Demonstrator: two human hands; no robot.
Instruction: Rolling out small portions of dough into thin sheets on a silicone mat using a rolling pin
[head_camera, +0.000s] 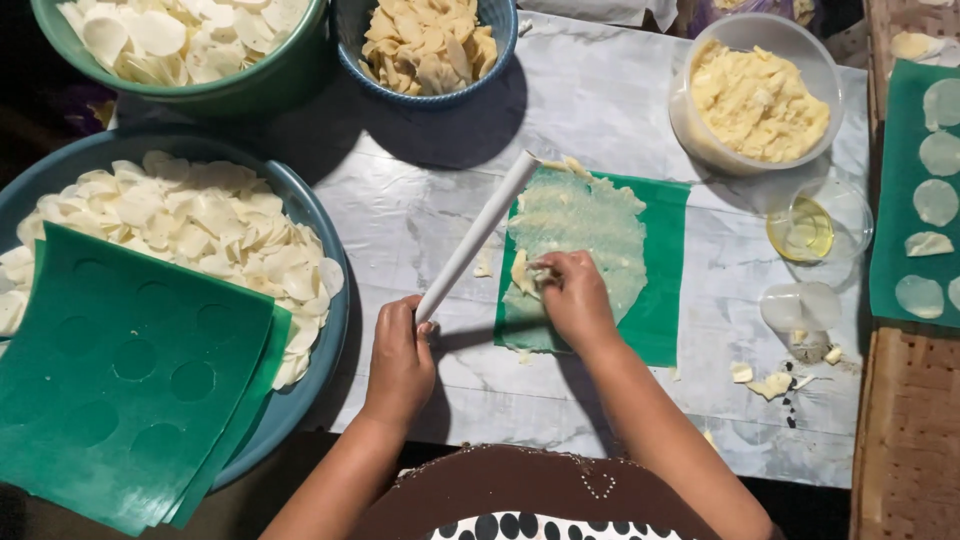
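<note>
The dough (580, 235) lay rolled thin on the green sheet (665, 270) — right hand (573, 295) pinching its edge, left hand (400, 355) gripping the white roller (478, 232); discs not yet cut.

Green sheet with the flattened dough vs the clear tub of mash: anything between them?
Head view: only bare marbled table cover lies between the green sheet and the clear tub; the small oil cup sits off to the side.

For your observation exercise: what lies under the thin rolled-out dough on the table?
A green plastic sheet lies under the dough, showing on its right side. The right hand covers part of the dough; the table beneath the sheet is hidden.
</note>
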